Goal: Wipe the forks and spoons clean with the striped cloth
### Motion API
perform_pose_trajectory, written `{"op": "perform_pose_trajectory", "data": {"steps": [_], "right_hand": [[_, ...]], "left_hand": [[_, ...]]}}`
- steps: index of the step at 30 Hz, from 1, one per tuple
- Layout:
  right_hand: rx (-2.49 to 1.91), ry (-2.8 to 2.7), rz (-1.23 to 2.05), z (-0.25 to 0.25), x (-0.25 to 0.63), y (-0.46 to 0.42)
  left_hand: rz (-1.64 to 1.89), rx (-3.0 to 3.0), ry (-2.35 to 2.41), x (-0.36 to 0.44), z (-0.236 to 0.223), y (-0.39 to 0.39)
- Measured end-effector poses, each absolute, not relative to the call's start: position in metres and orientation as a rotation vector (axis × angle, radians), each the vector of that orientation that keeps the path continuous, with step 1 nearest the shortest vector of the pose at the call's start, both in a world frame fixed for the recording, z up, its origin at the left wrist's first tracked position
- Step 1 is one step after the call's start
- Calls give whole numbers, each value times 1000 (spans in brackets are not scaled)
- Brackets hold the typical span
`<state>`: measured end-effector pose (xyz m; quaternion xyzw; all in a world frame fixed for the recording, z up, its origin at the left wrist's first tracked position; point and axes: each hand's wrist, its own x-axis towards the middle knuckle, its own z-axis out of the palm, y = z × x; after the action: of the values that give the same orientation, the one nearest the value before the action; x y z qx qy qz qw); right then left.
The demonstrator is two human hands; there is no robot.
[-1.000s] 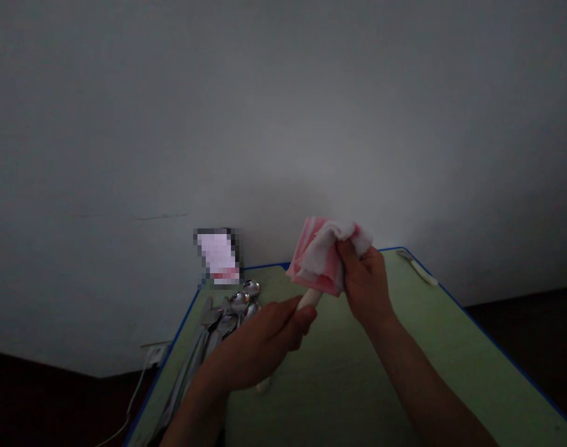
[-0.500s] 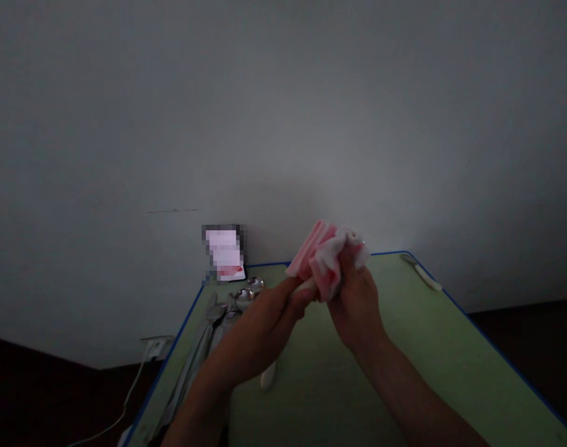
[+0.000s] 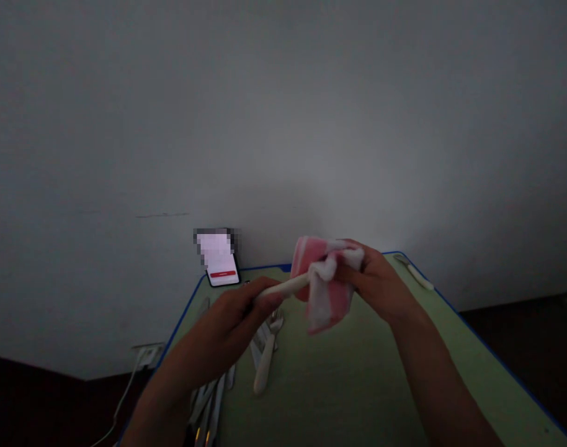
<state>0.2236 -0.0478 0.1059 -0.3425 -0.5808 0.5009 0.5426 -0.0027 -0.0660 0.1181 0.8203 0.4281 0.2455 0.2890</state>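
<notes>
A white utensil handle is held in the left hand, with the grip closed around it — its far end is hidden inside a pink-and-white cloth. This cloth is pinched by the right hand, with fingers pressed on it, above the green table. Under the left hand, a white-handled fork and metal cutlery are partly blocked by the hand and forearm. A phone is leaned against the wall — another white-handled utensil is lying near the table's far right edge.
</notes>
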Motion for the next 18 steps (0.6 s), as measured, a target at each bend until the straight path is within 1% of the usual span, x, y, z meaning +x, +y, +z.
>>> {"op": "perform_pose_trajectory", "data": {"steps": [2, 4, 11, 14, 18], "right_hand": [[-904, -1621, 1091, 114, 233, -53], [-960, -1750, 1000, 120, 237, -58], [-1097, -1990, 819, 129, 248, -66], [-1083, -1996, 844, 131, 251, -70], [-1011, -1857, 1004, 131, 246, -70]], "left_hand": [[682, 2190, 1149, -6, 120, -67], [686, 2191, 1163, -6, 122, -68], [524, 2232, 1211, 6, 120, -73], [450, 2262, 1142, 11, 119, -76], [448, 2238, 1106, 13, 121, -80]]}}
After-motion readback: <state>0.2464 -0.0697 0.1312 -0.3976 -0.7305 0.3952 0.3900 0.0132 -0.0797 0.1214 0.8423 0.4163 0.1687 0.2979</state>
